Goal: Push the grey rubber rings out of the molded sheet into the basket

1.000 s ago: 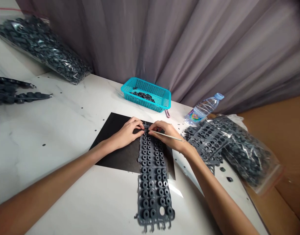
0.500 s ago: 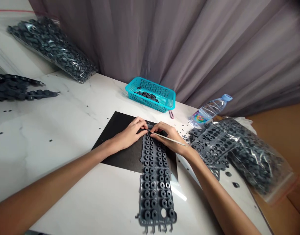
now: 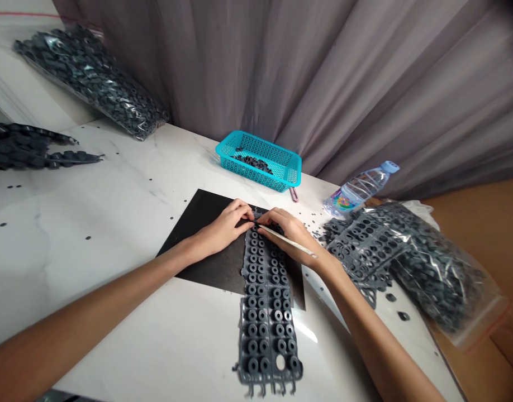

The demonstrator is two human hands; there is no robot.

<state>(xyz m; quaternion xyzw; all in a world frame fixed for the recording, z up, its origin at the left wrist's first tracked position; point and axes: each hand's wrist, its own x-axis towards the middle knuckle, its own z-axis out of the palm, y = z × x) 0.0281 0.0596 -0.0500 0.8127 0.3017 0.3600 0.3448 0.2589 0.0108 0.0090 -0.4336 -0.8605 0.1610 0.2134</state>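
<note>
A long dark grey rubber sheet (image 3: 262, 301) with rows of moulded rings lies lengthwise in front of me, one hole near its close end being vacant. Its far part rests on a black mat (image 3: 210, 245). At the far end, my left hand (image 3: 235, 215) is closed, thumb and forefinger pinching the sheet beside a ring. My right hand (image 3: 288, 229) is closed around a thin pale stick (image 3: 294, 244), whose tip meets the sheet near my left fingertips. The exact contact spot is hidden by my fingers.
Behind the mat stands a turquoise basket (image 3: 259, 162) holding small dark pieces. To the right lie a leaning water bottle (image 3: 361, 190), punched-out rubber sheets (image 3: 361, 245) and a clear bag of parts (image 3: 441, 290). A bigger filled bag (image 3: 93, 84) sits back left. Small black discs litter the table.
The back end of the pale stick has swung slightly down and toward me as my right hand tilts it. Both hands stay at the sheet's far end.
</note>
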